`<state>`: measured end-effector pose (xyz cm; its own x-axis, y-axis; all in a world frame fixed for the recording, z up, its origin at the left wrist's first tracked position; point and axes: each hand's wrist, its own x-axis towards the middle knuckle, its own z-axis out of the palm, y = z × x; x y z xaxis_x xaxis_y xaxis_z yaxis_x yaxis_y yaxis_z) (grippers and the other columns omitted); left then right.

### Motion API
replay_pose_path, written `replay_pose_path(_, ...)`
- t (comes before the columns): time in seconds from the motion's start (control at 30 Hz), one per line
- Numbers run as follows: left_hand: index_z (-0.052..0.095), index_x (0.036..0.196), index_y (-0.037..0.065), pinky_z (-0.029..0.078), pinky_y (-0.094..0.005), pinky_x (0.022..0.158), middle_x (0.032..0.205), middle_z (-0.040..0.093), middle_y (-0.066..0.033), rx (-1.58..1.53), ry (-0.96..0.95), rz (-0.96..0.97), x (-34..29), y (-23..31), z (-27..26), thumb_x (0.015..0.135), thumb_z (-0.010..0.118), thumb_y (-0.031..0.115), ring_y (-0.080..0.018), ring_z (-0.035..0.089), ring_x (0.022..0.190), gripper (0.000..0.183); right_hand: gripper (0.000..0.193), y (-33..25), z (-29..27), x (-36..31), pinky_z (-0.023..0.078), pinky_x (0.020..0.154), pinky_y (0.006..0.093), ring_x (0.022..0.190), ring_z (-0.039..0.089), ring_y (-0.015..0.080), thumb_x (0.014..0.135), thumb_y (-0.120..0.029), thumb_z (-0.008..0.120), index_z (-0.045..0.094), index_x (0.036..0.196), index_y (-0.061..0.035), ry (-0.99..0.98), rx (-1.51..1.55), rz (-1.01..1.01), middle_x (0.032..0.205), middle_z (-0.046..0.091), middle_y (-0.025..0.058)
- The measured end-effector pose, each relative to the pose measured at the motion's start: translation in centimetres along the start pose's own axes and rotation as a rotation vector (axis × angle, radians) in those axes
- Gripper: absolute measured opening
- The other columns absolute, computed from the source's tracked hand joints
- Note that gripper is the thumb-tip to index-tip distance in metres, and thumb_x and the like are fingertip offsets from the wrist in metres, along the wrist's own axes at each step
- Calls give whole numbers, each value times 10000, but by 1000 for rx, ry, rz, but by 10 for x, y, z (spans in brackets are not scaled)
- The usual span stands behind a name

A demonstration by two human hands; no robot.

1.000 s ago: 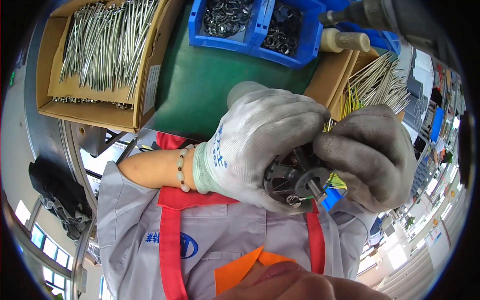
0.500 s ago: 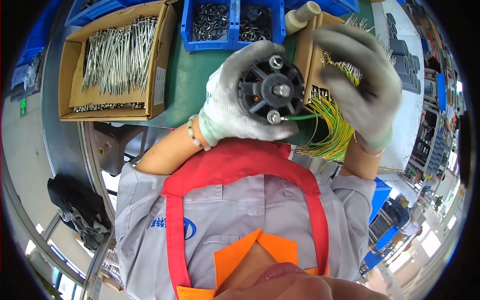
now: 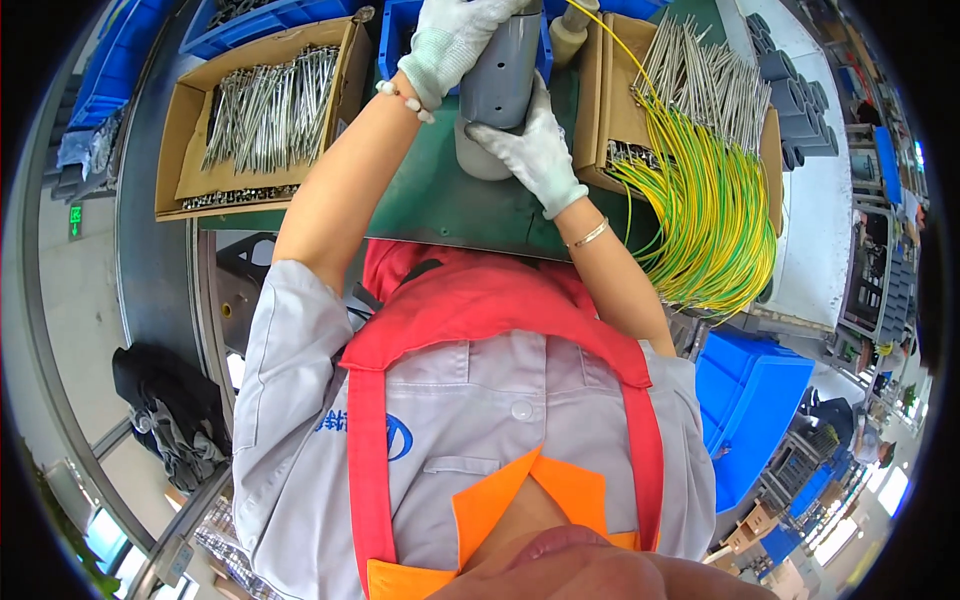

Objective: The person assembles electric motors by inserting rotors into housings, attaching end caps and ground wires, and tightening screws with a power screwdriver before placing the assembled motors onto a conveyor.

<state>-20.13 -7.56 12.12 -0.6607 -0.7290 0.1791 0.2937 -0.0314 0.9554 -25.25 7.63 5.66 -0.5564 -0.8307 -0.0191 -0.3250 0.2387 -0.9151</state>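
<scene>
A grey cylindrical motor [image 3: 500, 82] with small holes in its side is held lengthwise over the green bench top. My left hand [image 3: 452, 45], in a white glove, grips its far end; the fingertips run close to the upper picture edge. At the near end, my gloved right hand [image 3: 540, 155] is closed around the motor's rim. Beneath that end is a pale grey round thing [image 3: 484, 160], mostly covered, so I cannot tell its kind. A yellow-green wire [image 3: 622, 48] runs from the right-hand box up past the motor; its far end is out of view.
Long metal bolts fill a cardboard box [image 3: 172, 165] on the left. Another box [image 3: 592, 110] on the right holds bolts, with a bundle of yellow-green wires [image 3: 715, 220] draped over its front. Blue bins [image 3: 393, 45] stand behind; grey tubes [image 3: 800, 110] lie far right.
The motor has gone from its shaft end facing up to lying lengthwise, farther away. My right hand has come from the wires to the motor's near end. My left hand has moved farther off.
</scene>
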Motion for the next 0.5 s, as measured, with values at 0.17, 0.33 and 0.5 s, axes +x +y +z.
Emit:
replay_pose_path(0.17,641,1037,69,513,-267,735,929,656,8,61,-61,2,1,4,-2,897,754,221,-83,593,807,236,1079,15,5,10,477,1037,395,1202,612,334,651,-388,875,325,1489,11,-2,-12,-43,1300,610,222)
replay_pose_path(0.33,637,1086,57,517,-279,743,955,665,-7,-21,46,33,-9,13,10,888,759,233,-102,605,816,291,1058,22,11,10,492,1015,393,1181,628,316,644,-412,875,360,1463,16,10,55,-66,1288,618,212)
replay_pose_path(0.5,631,1080,52,514,-273,737,949,660,-3,80,59,-14,-3,3,0,888,761,245,-98,599,813,302,1045,17,9,7,496,1012,393,1170,632,312,635,-431,872,383,1451,3,2,33,-50,1276,625,201)
